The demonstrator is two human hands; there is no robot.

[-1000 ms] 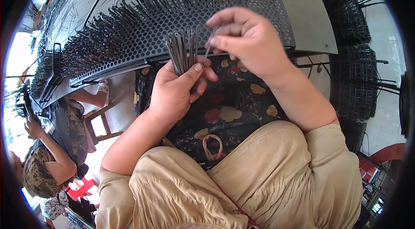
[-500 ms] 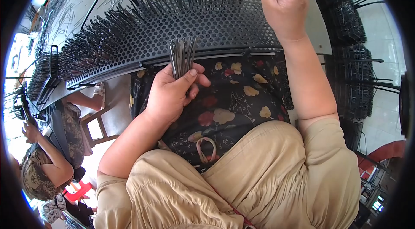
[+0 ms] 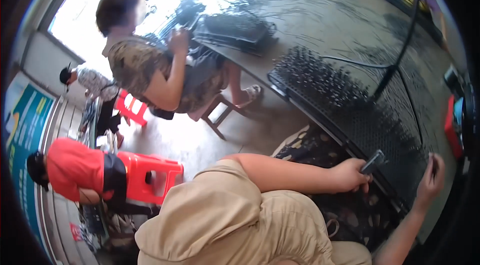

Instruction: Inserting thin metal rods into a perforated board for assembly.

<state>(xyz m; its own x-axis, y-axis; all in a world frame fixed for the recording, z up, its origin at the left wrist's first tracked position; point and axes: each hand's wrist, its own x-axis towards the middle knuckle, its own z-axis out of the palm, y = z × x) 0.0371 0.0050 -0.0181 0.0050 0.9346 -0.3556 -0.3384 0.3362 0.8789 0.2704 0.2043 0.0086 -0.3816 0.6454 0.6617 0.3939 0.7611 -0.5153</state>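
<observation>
Left side, a red stool [image 3: 150,175] stood out; next, a co-worker [image 3: 137,65] sat at the table [image 3: 300,25]. Then came the perforated tray [image 3: 370,132], bristling with rods [image 3: 320,72]! Beside its near edge, the left hand [image 3: 350,175] gripped a bundle [image 3: 372,161], long axis slanting up-right; rightmost, the right hand [image 3: 431,181] was raised, its hold too blurred to tell.

No text can be read. The teal poster [image 3: 29,140] at the far left carries pale rows [image 3: 34,110] like lines of writing, too blurred to make out. Low at left, a red-and-white patch [image 3: 76,232] is too small to tell whether it bears print.
</observation>
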